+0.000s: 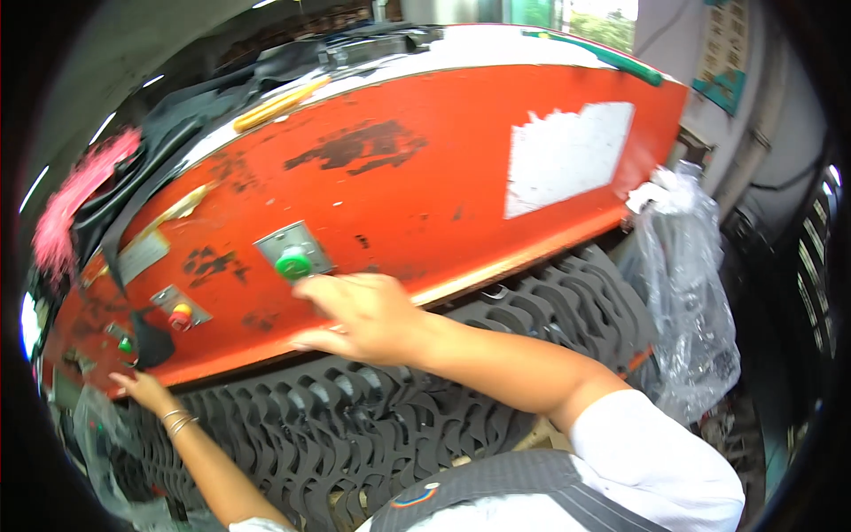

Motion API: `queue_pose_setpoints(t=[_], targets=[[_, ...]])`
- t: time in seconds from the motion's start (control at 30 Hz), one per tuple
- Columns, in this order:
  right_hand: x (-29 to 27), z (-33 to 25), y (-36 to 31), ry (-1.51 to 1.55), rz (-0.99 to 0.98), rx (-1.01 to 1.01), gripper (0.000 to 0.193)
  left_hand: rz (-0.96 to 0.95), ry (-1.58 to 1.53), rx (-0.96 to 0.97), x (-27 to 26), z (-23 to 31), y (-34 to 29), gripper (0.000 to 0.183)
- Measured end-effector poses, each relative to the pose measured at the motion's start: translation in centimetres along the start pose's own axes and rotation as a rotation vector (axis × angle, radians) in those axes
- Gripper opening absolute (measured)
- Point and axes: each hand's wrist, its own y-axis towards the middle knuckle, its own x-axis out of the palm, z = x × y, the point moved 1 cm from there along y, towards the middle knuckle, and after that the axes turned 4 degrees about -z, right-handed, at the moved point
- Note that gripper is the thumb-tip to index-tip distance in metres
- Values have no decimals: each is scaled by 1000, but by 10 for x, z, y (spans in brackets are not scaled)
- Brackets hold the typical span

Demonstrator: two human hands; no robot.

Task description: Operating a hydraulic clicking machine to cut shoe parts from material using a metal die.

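Observation:
An orange-red machine front (443, 151) with worn paint stretches across the view. On a metal plate sits a large green push button (292, 264). My right hand (368, 319) reaches across to it, fingers apart, the fingertips just below the button; whether they touch it I cannot tell. Farther left, my left hand (142, 390) is at the machine's lower edge, fingers stretched out and holding nothing visible. A small green button (124, 344) lies just above that hand, and a red-and-yellow knob (181, 316) is between the two hands. Bracelets circle my left wrist.
Beneath the machine's edge lie rows of dark grey cut pieces (355, 426) with curved outlines. Clear plastic bags (683, 293) hang at the right, with another plastic bag (102, 434) at lower left. Black straps, a pink fluffy item (80, 199) and a yellow tool (282, 105) rest on top.

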Motion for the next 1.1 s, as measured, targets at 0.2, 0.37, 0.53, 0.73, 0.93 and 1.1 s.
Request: queue_pose_setpoints(t=[0.2,0.37,0.53,0.73,0.93,1.1], targets=[[17,13,27,-43,123,109,25,-725,-73,-328,-27,5,50,61],[11,-4,-70,86,-205,124,26,-722,-115,-92,-76,44,-40,39],[-34,-21,-164,202,-684,580,31,-1024,-233,-234,-81,140,-197,17],[-86,-52,-199,-99,-686,632,59,-1590,-108,98,-72,224,-273,23],[-95,-75,-175,-184,-899,753,78,-1723,186,274,-76,257,-276,38],[-90,-82,-178,-242,-995,802,85,-1709,338,583,-117,260,-297,40]])
